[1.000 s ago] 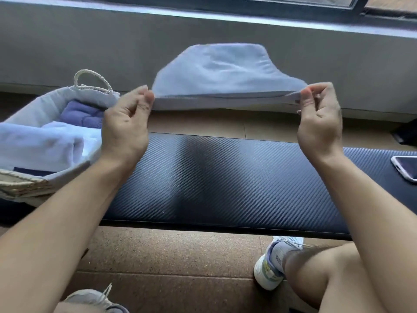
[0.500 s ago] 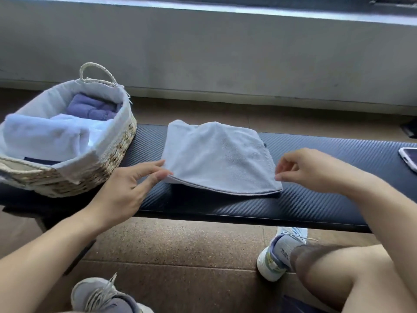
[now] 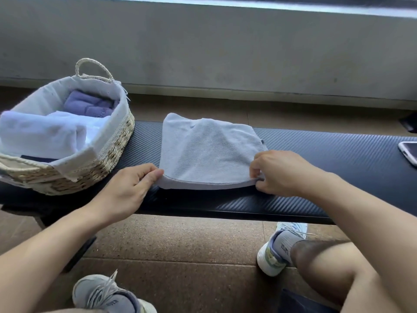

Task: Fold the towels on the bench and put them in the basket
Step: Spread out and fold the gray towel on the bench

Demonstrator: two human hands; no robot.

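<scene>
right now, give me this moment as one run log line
step: folding | left hand: pinches near left corner of grey towel | right hand: pinches near right corner | towel: on bench | basket: holds folded towels

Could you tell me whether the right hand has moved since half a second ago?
Yes. The right hand has moved left along the bench to pinch the grey towel at its near right corner.

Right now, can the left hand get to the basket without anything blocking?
Probably yes. The left hand pinches the grey towel's near left corner; the basket sits just to its left on the bench, nothing between them.
</scene>
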